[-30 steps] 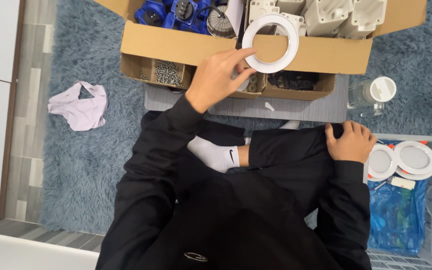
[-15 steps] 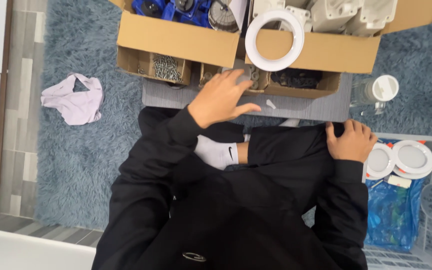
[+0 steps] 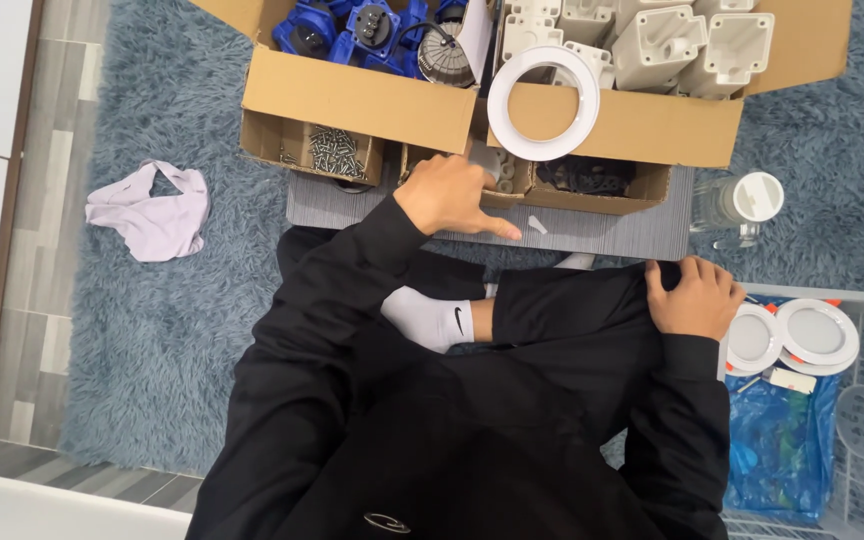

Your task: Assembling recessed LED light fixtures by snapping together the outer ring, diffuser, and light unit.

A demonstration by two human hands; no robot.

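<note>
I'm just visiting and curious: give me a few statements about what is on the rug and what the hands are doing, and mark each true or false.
1. The white ring leans against the cardboard box. True.
2. The left hand holds the white ring. False: it is down on the grey board, forefinger stretched out, apart from the ring.
3. The right hand rests on the person's dark-clad knee. True.
4. Loose screws lie in a small cardboard tray. True.
5. The lilac cloth lies inside the box. False: it lies on the blue rug, left of the box.
</note>
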